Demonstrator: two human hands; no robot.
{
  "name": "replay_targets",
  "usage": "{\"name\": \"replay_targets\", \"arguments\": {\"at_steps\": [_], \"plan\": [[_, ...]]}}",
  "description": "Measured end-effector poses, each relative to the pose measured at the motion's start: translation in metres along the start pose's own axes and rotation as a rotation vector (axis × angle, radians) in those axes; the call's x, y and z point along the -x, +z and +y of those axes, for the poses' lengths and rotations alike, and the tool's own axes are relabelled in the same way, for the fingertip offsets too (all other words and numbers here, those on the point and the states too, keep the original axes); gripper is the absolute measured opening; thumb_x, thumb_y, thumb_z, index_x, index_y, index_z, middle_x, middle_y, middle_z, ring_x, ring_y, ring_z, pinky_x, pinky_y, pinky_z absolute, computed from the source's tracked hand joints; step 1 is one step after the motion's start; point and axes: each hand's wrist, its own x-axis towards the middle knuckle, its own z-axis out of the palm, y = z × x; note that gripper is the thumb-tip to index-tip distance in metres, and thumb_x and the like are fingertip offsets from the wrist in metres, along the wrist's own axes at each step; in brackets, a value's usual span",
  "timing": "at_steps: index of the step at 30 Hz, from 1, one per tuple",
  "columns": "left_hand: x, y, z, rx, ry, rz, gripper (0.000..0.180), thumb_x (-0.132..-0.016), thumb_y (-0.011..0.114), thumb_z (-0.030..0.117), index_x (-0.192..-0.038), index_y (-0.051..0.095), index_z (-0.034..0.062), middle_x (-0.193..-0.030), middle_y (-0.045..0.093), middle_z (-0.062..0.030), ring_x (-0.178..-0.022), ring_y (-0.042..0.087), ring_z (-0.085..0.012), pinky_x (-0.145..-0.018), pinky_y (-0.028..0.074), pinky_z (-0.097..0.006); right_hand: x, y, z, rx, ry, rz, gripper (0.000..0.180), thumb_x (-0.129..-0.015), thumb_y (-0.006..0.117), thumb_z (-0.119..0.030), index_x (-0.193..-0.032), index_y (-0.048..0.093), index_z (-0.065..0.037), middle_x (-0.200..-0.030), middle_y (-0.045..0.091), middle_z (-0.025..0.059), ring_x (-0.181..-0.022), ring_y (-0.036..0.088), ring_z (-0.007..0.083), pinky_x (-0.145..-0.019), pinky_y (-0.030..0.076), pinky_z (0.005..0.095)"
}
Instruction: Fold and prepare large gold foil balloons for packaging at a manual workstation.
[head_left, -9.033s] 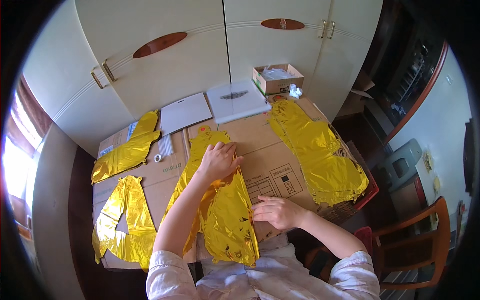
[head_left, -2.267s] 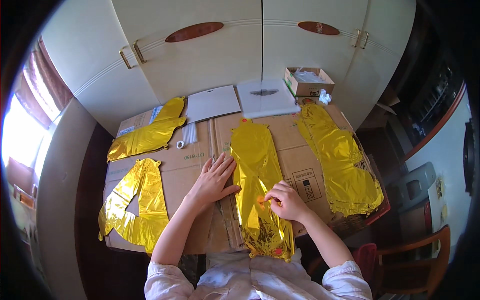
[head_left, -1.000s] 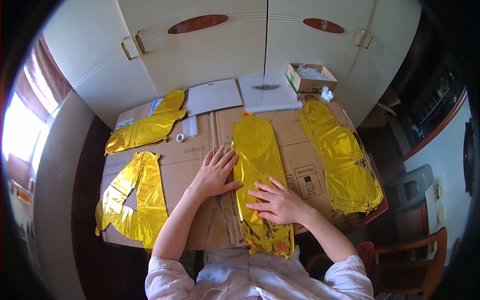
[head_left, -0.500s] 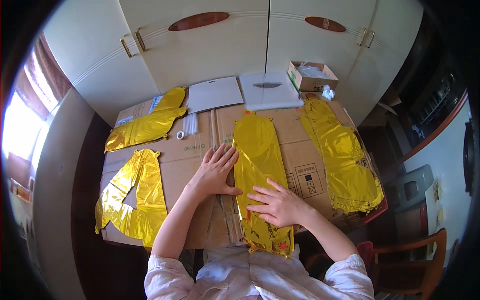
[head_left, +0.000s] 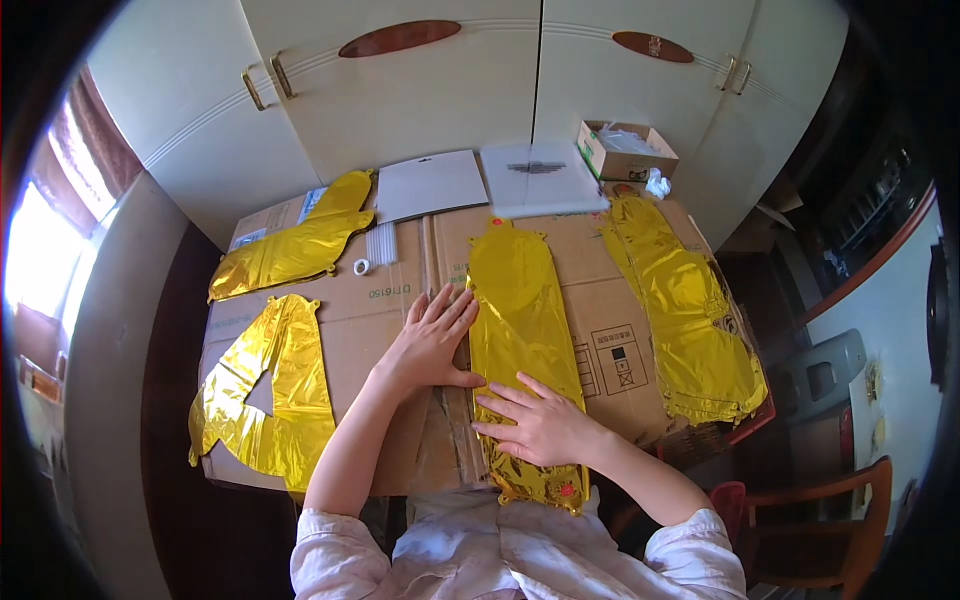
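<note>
A flat gold foil balloon (head_left: 515,290), long and narrow, lies in front of me with its lower end reaching the near cardboard edge. My left hand (head_left: 435,340) rests along its left edge, fingers spread and partly on the cardboard. Lower down, my right hand (head_left: 535,420) lies palm down across the foil with its fingers apart. Neither hand grips anything. Left of my forearm is a gold foil balloon shaped like a letter A (head_left: 298,390). Another gold foil balloon (head_left: 295,250) lies behind it, and a crumpled gold foil balloon (head_left: 690,310) is at the right.
Cardboard (head_left: 400,300) covers the work surface. A white tape roll (head_left: 361,267), white straws (head_left: 381,243), a white board (head_left: 432,187), a clear plastic bag (head_left: 540,180) and a small open box (head_left: 627,160) sit toward the back. Cabinet doors stand behind; a wooden chair (head_left: 830,530) is at right.
My right hand has slid slightly down and left over the long foil balloon. The foil above it looks smoother. My left hand stays in place.
</note>
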Motion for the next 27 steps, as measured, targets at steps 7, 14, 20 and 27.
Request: {"name": "replay_targets", "arguments": {"at_steps": [7,14,20,27], "plan": [[0.0,0.003,-0.001,-0.014,0.008,0.011,0.117,-0.067,0.065,0.075,-0.15,0.028,0.002,-0.157,0.026,-0.016,-0.147,0.015,-0.0361,-0.117,0.013,-0.056,0.001,0.003,0.001,-0.013,-0.015,0.008,0.04,-0.092,0.06,-0.036,-0.132,0.059,-0.033,-0.145,0.047,0.0067,-0.139,0.037,0.0269,-0.113,0.026,0.0577],[-0.001,0.006,-0.003,-0.043,-0.003,0.038,0.103,-0.079,0.056,0.073,-0.15,0.03,0.0038,-0.157,0.028,-0.0135,-0.147,0.017,-0.035,-0.117,0.013,-0.055,0.004,0.005,0.001,0.029,-0.047,-0.032,0.039,-0.094,0.056,-0.038,-0.132,0.057,-0.04,-0.146,0.047,-0.0046,-0.141,0.032,0.0286,-0.112,0.021,0.0653],[-0.008,0.008,-0.008,-0.111,-0.016,0.121,0.096,-0.08,0.054,0.073,-0.144,0.04,0.003,-0.151,0.038,-0.0121,-0.144,0.026,-0.0323,-0.116,0.019,-0.054,0.005,0.005,0.001,0.041,-0.048,-0.047,0.039,-0.095,0.054,-0.038,-0.133,0.055,-0.041,-0.146,0.047,-0.0079,-0.142,0.031,0.0285,-0.113,0.019,0.0657],[-0.016,0.003,-0.01,-0.185,-0.016,0.175,0.093,-0.078,0.056,0.071,-0.138,0.047,0.001,-0.142,0.047,-0.0126,-0.138,0.036,-0.0299,-0.115,0.024,-0.053,0.004,0.006,0.0,0.077,-0.027,-0.062,0.046,-0.095,0.052,-0.041,-0.14,0.051,-0.031,-0.148,0.045,-0.0084,-0.142,0.031,0.0248,-0.113,0.019,0.064]]}}
